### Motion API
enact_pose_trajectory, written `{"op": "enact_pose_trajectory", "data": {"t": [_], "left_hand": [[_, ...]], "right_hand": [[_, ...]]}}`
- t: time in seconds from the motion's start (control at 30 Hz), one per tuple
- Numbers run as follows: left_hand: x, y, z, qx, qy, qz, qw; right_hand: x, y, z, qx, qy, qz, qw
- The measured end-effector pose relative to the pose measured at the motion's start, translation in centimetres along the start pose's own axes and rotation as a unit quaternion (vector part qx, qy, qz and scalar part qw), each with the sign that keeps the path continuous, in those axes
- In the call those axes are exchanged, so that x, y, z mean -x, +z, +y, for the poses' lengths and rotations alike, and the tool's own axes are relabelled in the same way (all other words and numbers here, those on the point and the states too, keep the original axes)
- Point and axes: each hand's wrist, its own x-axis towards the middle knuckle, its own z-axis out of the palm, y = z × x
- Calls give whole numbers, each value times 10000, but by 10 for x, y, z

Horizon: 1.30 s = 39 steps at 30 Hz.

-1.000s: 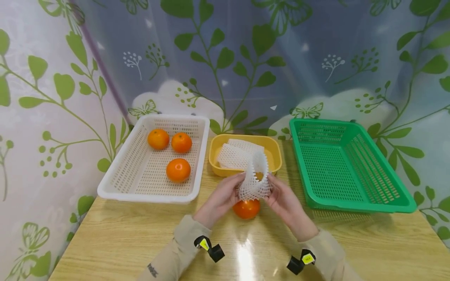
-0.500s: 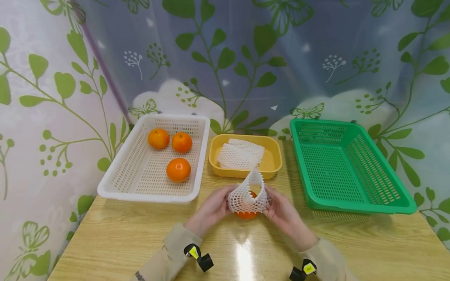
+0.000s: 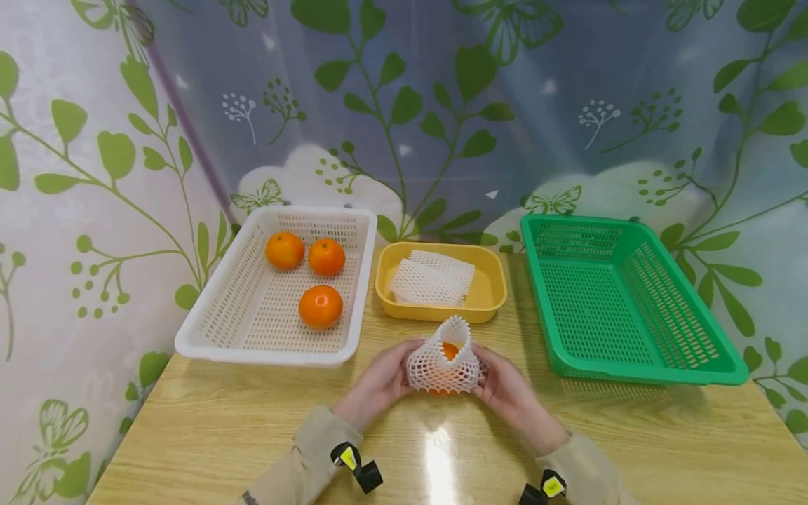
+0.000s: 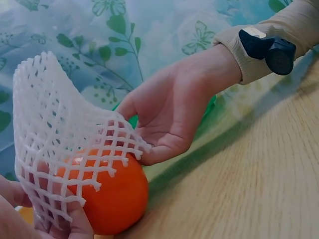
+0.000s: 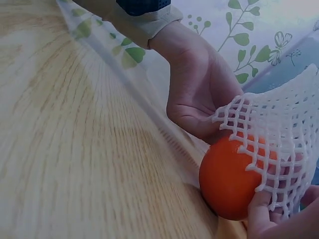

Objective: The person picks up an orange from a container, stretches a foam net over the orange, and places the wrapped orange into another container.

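A white foam fruit net (image 3: 435, 368) is drawn partway over an orange (image 4: 117, 201) that rests on the wooden table. The net's far end stands up in a loose, open peak, and the fruit's lower near side shows bare below the edge. On the left side, my left hand (image 3: 379, 379) pinches the net's rim between thumb and fingers. Opposite it, my right hand (image 3: 511, 389) pinches the other side of the rim. Both wrist views show fingers tucked inside the mesh (image 5: 279, 149), close against the fruit.
A white basket (image 3: 189, 337) at left holds several loose fruits, among them an orange (image 3: 320, 306). Behind the hands, a yellow tray (image 3: 486, 308) carries folded foam nets (image 3: 429, 280). A green basket (image 3: 644, 372) stands at right, with a patterned curtain (image 3: 404, 126) behind everything.
Both hands have come down toward the table and nearer me, spreading the net. It was above and behind the orange; now it covers most of the fruit's top.
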Motion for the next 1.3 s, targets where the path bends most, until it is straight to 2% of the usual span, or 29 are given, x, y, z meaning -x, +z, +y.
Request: {"op": "enact_pose_trajectory", "data": {"t": [0.23,0.33,0.5,0.63,0.9,1.13,1.3], "left_hand": [[-4,-4,-6,-63,-122,171,9998],[-5,-4,-8,-146,-143,233,9995],[-4,-3,-7,-539,-174,551,9969],[-5,-3,-6,-740,-163,775,9941],[-8,-6,-9,-723,-115,861,9936],[-10,0,-8,-519,-69,863,9949],[-12,7,-4,-484,256,934,9941]], "right_hand": [[-3,-3,2,336,32,141,9993],[-5,-7,2,697,94,114,9975],[-9,-12,0,1664,166,-244,9856],[-9,-11,-4,2060,162,-436,9774],[-11,-2,-3,2539,12,-252,9669],[-11,2,-2,2610,60,-40,9653],[-15,5,-5,2276,7,-504,9725]]}}
